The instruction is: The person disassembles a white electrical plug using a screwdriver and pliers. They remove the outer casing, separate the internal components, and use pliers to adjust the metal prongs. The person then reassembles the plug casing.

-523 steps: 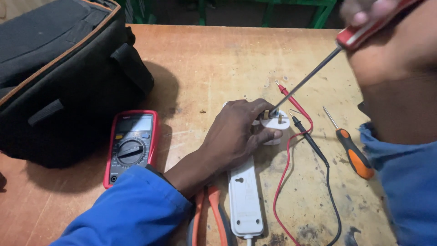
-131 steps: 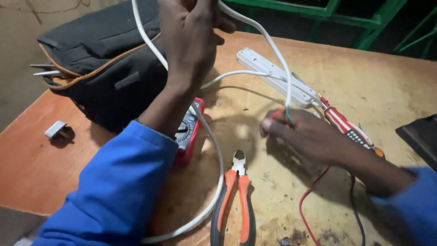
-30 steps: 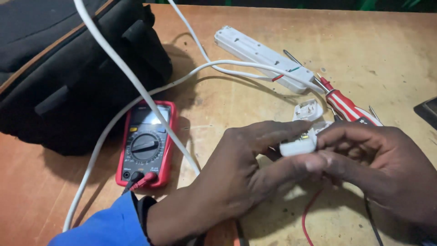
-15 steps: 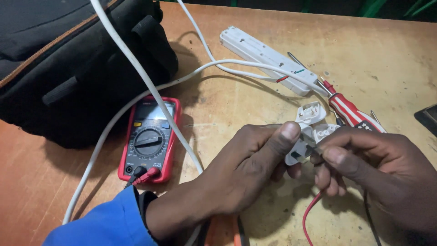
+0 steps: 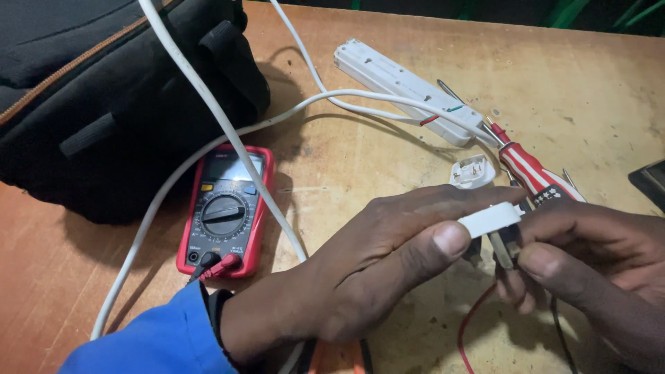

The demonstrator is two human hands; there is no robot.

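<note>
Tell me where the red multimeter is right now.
In the head view the red multimeter lies flat on the wooden table, left of centre, just below the black bag and left of the left hand.

The black bag (image 5: 104, 90) runs off the top and left edges. The white cable (image 5: 208, 111) leaves the frame at the top and passes under the left hand (image 5: 360, 277). The right hand (image 5: 596, 263) is cut by the right edge, its fingers (image 5: 547, 266) covering part of the white plug (image 5: 489, 220). A dark object (image 5: 651, 181) at the right edge is too cropped to identify.

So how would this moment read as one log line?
left hand: holds white plug | right hand: pinches plug pin | meter: on table
</note>
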